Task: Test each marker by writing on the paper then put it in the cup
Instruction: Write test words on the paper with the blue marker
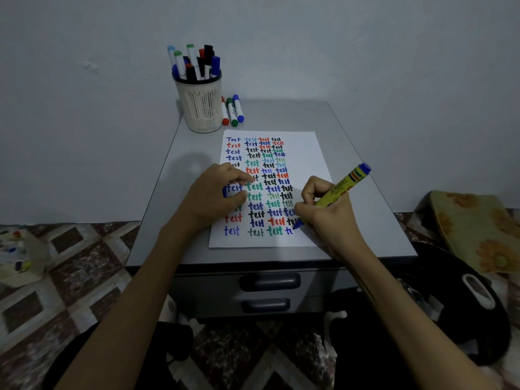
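- Bench [365, 220]: grey top above two drawer fronts. It carries every item below and lies under both hands.
- Paper [309, 147]: white sheet lying flat on the bench, filled with rows of the word "test" in blue, red, green and black. It lies directly beneath the fingers of both hands. The bottom row ends in an unfinished blue "te" just beside the right fingers.
- Cup [201, 108]: pale slotted holder standing upright at the far left corner of the bench, well beyond the left fingers and clear of the paper. Capped markers [194, 63] stand in it, their blue, green, red and black caps above the rim.
- Left hand [213, 195]: palm down on the left half of the paper, its fingers [242, 180] curled, with fingertips and thumb pressing on the sheet. Whether they enclose anything cannot be told.
- Right hand [329, 218]: its fingers [309, 190] are wrapped tightly round the yellow marker, at the right edge of the paper.
- Yellow marker [342, 188]: uncapped and slanted. Its blue tip protrudes below the right fingers and touches the paper at the "te". Its blue rear end rises beyond the knuckles, away from the person.
- Three loose markers [232, 112]: red, green and blue, capped, lying side by side on the bench just beside the cup, well apart from both sets of fingers.
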Demonstrator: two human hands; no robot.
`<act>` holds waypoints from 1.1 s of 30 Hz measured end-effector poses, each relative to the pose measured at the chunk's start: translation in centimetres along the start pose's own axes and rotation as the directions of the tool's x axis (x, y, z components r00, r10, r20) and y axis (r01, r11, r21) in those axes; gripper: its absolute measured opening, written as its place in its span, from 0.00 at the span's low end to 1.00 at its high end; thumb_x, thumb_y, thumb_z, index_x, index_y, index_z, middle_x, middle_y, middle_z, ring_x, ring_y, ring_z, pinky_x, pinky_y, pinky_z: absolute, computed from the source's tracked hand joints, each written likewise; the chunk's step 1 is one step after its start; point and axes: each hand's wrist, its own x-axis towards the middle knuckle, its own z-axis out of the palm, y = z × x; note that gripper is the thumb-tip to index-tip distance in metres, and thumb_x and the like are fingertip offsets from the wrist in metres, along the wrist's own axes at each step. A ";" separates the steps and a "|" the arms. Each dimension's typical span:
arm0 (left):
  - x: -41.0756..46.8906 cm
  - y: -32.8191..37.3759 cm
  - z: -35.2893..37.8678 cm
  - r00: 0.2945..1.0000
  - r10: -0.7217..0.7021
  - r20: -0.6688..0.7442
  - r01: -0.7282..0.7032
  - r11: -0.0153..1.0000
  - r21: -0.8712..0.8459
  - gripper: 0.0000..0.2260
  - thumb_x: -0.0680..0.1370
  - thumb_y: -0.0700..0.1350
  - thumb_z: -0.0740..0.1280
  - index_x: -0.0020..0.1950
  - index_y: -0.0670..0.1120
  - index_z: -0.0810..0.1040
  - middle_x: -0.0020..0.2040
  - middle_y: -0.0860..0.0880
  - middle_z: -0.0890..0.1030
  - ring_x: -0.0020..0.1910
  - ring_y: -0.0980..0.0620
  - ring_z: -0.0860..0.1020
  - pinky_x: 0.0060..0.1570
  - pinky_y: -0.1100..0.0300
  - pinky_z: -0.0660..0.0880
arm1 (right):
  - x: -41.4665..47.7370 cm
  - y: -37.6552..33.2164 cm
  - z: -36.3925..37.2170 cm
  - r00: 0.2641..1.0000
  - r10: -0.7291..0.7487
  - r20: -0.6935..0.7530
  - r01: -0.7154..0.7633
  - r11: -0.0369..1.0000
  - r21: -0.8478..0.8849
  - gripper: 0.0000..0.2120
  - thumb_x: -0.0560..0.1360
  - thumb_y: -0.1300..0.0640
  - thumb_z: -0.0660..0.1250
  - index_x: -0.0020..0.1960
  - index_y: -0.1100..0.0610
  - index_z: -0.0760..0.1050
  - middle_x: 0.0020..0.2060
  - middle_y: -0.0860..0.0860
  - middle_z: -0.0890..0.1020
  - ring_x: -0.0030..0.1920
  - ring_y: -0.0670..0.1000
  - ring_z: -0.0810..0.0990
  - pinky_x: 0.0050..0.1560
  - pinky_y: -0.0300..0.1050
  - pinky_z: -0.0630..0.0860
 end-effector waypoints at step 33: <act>-0.2 0.4 -0.2 1.000 -0.020 -0.011 0.018 0.992 -0.126 0.17 0.69 0.53 0.59 0.52 0.50 0.80 0.50 0.50 0.78 0.49 0.54 0.73 0.46 0.62 0.70 | 0.2 -0.1 -0.9 0.977 0.106 -0.187 -0.034 0.936 0.351 0.18 0.72 0.70 0.69 0.33 0.58 0.63 0.24 0.53 0.67 0.22 0.49 0.64 0.22 0.38 0.64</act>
